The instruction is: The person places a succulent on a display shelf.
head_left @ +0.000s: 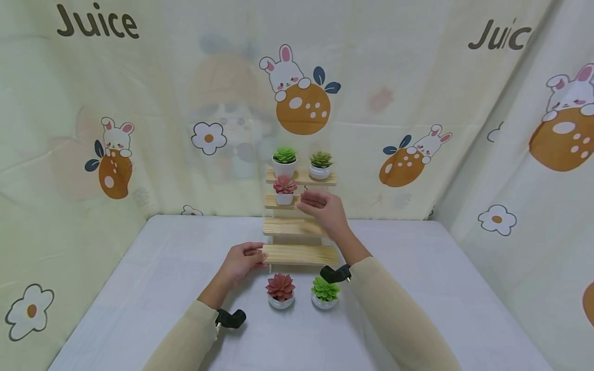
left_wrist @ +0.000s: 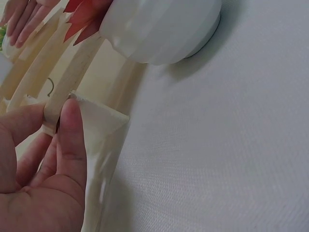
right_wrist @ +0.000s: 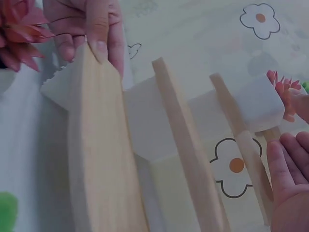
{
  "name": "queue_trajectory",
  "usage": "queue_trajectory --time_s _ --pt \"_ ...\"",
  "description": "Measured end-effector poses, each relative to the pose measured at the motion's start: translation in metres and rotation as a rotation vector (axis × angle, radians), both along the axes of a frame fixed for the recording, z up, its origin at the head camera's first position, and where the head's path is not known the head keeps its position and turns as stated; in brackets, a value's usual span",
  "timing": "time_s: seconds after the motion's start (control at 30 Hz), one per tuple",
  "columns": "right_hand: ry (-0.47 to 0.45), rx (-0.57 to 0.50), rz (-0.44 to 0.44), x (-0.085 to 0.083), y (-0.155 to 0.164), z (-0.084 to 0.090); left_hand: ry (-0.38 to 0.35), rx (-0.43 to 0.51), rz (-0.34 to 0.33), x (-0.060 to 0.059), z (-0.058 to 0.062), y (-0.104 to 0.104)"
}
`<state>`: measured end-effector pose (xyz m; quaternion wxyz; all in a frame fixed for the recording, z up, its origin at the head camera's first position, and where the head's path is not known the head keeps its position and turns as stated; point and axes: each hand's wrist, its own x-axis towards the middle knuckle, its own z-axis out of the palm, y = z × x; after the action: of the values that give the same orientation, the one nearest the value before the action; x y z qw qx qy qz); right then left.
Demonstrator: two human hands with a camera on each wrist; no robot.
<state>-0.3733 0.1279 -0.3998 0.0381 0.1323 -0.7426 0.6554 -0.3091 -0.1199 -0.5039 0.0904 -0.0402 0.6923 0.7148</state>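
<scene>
A tiered wooden stand point(head_left: 300, 255) stands at the back of the table. My left hand point(head_left: 240, 264) pinches the left end of its lowest shelf point(right_wrist: 104, 145) between thumb and fingers. Over the right part of the second shelf from the top is my right hand point(head_left: 326, 210), its fingers extended and nothing in its grasp. Just left of those fingertips, a pink succulent in a square white pot point(head_left: 284, 197) sits on that shelf. The top shelf holds a green succulent in a white pot point(head_left: 284, 167) on the left and a darker green one point(head_left: 320, 172) on the right.
On the table in front of the stand are a red succulent in a round white pot point(head_left: 280, 298) and a bright green succulent point(head_left: 326, 294) to its right, near my right sleeve. A printed curtain point(head_left: 176, 170) hangs behind the white table point(head_left: 185, 242).
</scene>
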Motion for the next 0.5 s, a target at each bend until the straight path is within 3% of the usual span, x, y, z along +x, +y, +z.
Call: queue_trajectory --time_s 0.23,0.5 --pt "0.017 -0.042 -0.007 0.023 0.010 -0.005 0.020 0.012 -0.007 -0.002 -0.002 0.000" --pt "0.029 -0.020 -0.027 0.045 0.028 -0.024 0.033 0.007 -0.014 -0.001 -0.003 -0.001"
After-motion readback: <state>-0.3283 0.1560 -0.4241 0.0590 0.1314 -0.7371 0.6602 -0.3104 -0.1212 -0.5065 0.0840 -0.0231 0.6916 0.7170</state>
